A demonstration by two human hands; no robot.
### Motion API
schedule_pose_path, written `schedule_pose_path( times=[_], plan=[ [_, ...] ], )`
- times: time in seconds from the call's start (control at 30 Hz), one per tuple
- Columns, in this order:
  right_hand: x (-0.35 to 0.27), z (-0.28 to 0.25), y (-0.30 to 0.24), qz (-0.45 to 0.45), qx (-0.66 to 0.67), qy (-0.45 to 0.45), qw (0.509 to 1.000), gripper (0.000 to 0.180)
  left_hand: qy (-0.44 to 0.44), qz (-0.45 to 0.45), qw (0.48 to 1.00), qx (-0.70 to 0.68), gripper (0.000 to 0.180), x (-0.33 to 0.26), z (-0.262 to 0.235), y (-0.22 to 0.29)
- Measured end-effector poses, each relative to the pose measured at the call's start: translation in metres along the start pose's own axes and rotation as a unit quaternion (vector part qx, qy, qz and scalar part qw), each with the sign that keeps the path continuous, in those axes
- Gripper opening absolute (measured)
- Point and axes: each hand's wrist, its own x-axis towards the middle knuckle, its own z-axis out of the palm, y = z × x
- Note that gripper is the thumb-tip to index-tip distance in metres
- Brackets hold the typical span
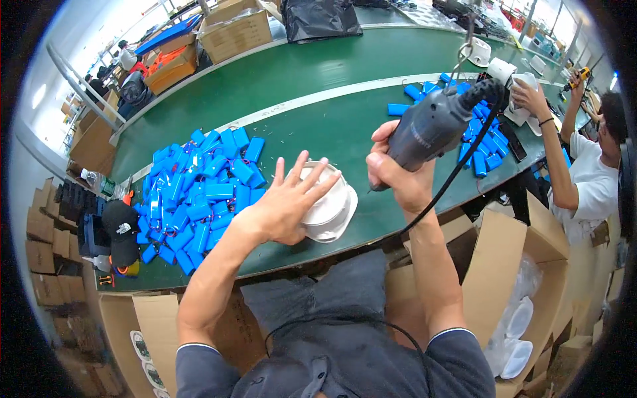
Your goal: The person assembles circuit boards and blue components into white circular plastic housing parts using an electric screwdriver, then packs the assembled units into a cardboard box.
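My left hand (pixel 286 207) lies with spread fingers on top of a white plastic housing (pixel 332 211), which rests on the green workbench near its front edge. In my right hand (pixel 403 174) is a dark grey electric screwdriver (pixel 430 127), hanging by a ring and hook above, its tip pointing down and left. The tip is apart from the housing, to its right. A heap of blue battery packs (pixel 206 192) with thin wires lies just left of my left hand. Part of the housing is hidden under my palm and fingers.
More blue batteries (pixel 484 142) lie to the right. A co-worker (pixel 590 172) there holds a white housing (pixel 524 89). A black cap (pixel 121 232) and a plastic bottle (pixel 98 182) sit at the left edge. Open cardboard boxes (pixel 494 265) stand below the bench; a black cable hangs from the screwdriver.
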Motion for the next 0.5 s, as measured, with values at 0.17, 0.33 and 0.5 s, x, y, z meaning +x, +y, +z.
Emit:
schedule_pose_path(
  times=[0.17, 0.33, 0.5],
  plan=[
    [-0.007, 0.002, 0.020, 0.012, -0.005, -0.016, 1.000, 0.029, 0.074, -0.109, 0.989, -0.061, 0.106, 0.000, 0.005, 0.019],
    [-0.003, 0.010, 0.035, 0.008, -0.003, -0.024, 1.000, 0.029, 0.138, -0.167, 0.976, 0.019, 0.094, 0.015, 0.033, 0.023],
    [-0.002, 0.013, 0.038, 0.026, -0.003, -0.017, 1.000, 0.028, 0.161, -0.162, 0.974, -0.004, 0.087, 0.016, 0.037, 0.023]
  ],
)
